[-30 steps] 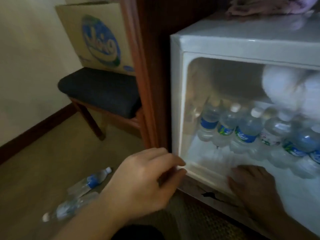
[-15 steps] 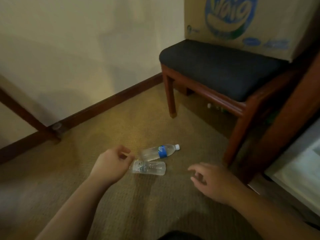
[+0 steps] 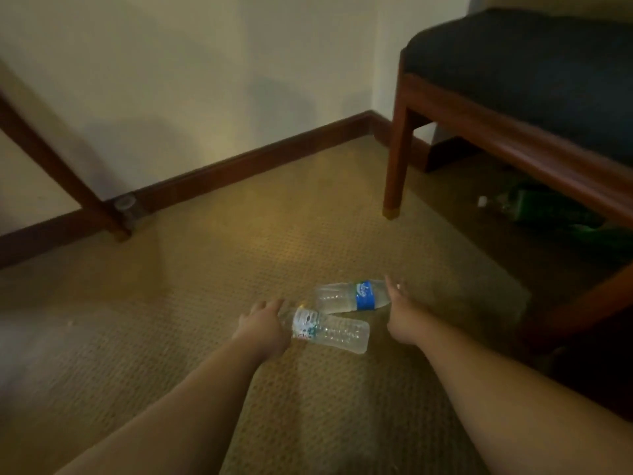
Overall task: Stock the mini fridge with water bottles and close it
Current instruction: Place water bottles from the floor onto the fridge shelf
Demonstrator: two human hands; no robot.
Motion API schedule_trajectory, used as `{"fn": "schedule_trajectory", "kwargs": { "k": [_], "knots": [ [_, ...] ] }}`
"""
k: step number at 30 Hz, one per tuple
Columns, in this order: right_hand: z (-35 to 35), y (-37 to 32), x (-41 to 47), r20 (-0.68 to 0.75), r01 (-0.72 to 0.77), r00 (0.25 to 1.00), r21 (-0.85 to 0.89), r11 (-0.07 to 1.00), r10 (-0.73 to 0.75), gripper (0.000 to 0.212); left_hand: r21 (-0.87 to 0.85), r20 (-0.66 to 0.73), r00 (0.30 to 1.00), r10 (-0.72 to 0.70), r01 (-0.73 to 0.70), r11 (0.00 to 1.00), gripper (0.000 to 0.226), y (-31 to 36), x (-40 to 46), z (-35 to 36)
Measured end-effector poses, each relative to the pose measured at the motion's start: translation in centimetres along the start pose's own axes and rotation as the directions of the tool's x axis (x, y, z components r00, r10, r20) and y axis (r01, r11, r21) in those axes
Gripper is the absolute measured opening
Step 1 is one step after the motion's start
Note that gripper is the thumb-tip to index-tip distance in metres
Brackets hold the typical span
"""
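Two bottles lie on their sides on the carpet (image 3: 171, 337), touching where the near bottle (image 3: 325, 329) crosses under the base of the far bottle (image 3: 352, 296). Left hand (image 3: 262, 329) sits over the cap end of the near one, fingers curled down around the neck, so that looks like a grip or very close to one. Right hand (image 3: 399, 311) is at the cap end of the far one, the one with the blue label. Its fingers reach around the neck but I honestly can't tell if they've clamped on yet or are just touching.

My take on doing this bit well: grabbing by the neck is fine for small bottles, but get the fingers fully round before lifting, since thin plastic is slippery and the body will swing. Lift the far bottle first or both together, because they're leaning on each other and pulling one may roll the other off toward the chair (image 3: 513, 80). There's already some green stuff under it, hard to make out.

Fridge isn't in view here, so it's a turn back to the right once both are in hand. Door-closing comes later.
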State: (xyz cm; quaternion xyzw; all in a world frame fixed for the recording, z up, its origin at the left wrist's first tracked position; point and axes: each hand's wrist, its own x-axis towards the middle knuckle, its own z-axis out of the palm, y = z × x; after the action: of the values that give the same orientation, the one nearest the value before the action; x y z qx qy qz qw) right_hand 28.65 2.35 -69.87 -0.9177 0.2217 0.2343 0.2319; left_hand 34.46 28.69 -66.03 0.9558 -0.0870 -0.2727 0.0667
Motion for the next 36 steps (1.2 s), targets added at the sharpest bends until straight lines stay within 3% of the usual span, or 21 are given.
{"fn": "schedule_trajectory", "kwargs": {
  "k": [2,5,11,14,19,26,32,36],
  "knots": [
    [1.5,0.1,1.3,0.025,-0.027,0.999,-0.015,1.000,0.027,0.106,0.051,0.033,0.998,0.046,-0.048,0.998,0.078,0.0,0.8,0.7],
    [2.4,0.6,2.9,-0.066,-0.032,0.997,-0.032,0.999,0.030,0.103,0.072,0.056,0.997,0.044,-0.048,0.996,0.086,-1.2,3.4,2.0],
    [2.1,1.1,3.1,-0.214,-0.010,0.976,-0.195,0.981,-0.033,0.037,0.249,-0.007,0.996,0.093,-0.088,0.965,0.062,-2.4,5.3,4.1],
    [2.5,1.6,1.8,-0.200,0.012,0.979,-0.083,0.996,-0.028,0.034,0.276,-0.036,0.992,0.124,-0.110,0.955,0.050,-2.7,3.9,4.4],
    [0.8,4.2,-2.5,-0.134,0.019,0.991,0.318,0.948,0.025,0.026,0.181,-0.034,0.953,0.301,-0.291,0.940,0.029,-0.9,0.5,1.4],
    [-3.3,7.9,-13.4,-0.476,0.216,0.876,0.244,0.945,-0.078,0.021,0.271,-0.035,0.738,0.674,-0.642,0.717,0.028,8.3,-5.2,-4.4],
    [-7.3,12.4,-22.4,-0.483,0.186,0.873,0.195,0.963,-0.071,0.027,0.384,0.067,0.536,0.842,-0.793,0.474,0.038,16.3,-11.0,-6.6],
    [-10.1,14.8,-28.7,-0.539,0.201,0.840,0.197,0.960,-0.065,0.016,0.350,0.048,0.395,0.917,-0.867,0.355,0.038,20.4,-15.4,-9.4]
  ]
}}
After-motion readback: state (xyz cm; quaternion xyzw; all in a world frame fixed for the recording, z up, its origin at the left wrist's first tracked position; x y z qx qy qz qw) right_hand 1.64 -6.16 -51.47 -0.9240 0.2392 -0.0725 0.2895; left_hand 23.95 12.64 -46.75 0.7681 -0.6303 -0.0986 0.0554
